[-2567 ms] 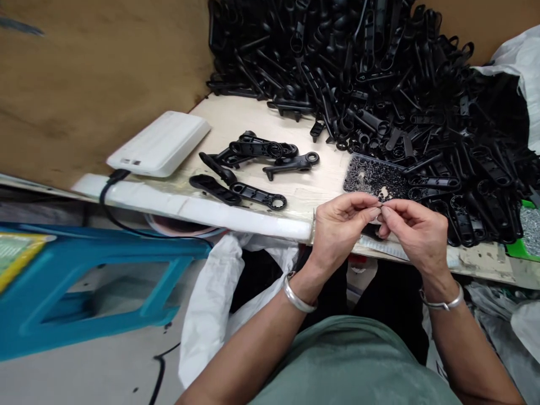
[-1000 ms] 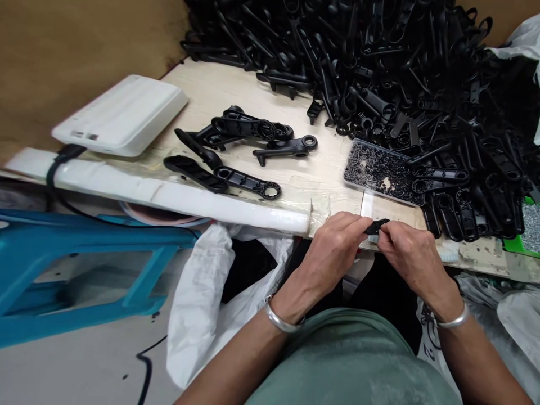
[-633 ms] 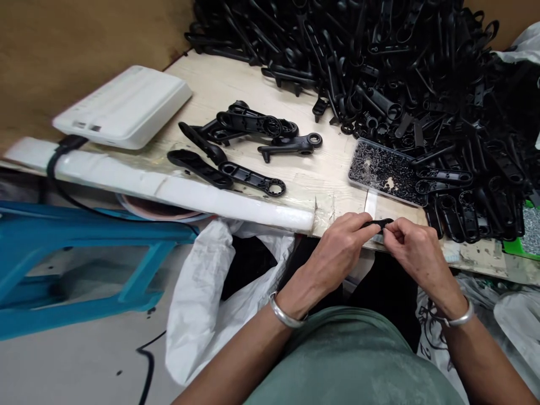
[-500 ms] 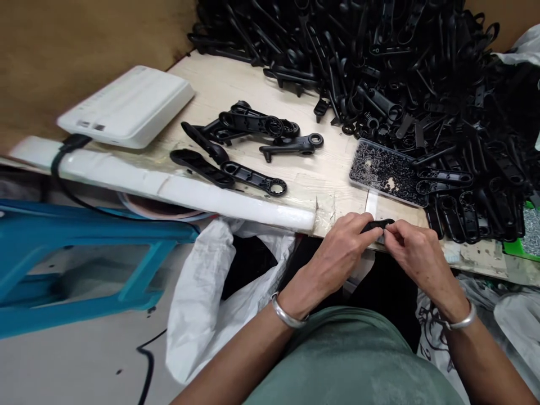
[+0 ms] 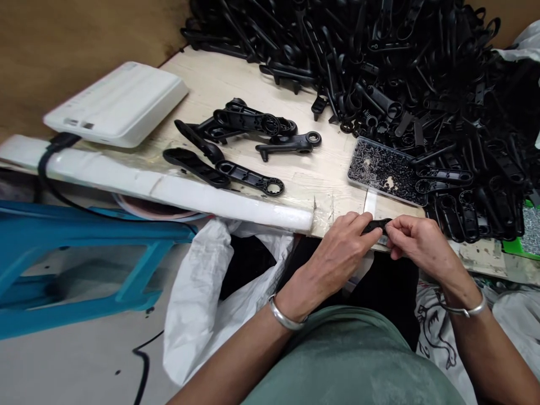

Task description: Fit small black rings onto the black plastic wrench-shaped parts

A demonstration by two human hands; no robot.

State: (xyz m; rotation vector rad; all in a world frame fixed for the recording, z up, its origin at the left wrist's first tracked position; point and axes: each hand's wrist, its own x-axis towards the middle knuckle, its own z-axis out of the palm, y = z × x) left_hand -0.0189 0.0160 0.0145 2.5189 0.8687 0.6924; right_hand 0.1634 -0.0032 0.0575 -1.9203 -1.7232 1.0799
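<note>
On the table (image 5: 230,73), a heap of black parts (image 5: 379,73) fills the far right, a clear tray (image 5: 358,184) before it. Over the near edge the left hand (image 5: 343,242) clasps a black piece (image 5: 375,225) — the right hand (image 5: 422,239), fingertips pinched together, meets its right end, anything between them hidden.
</note>
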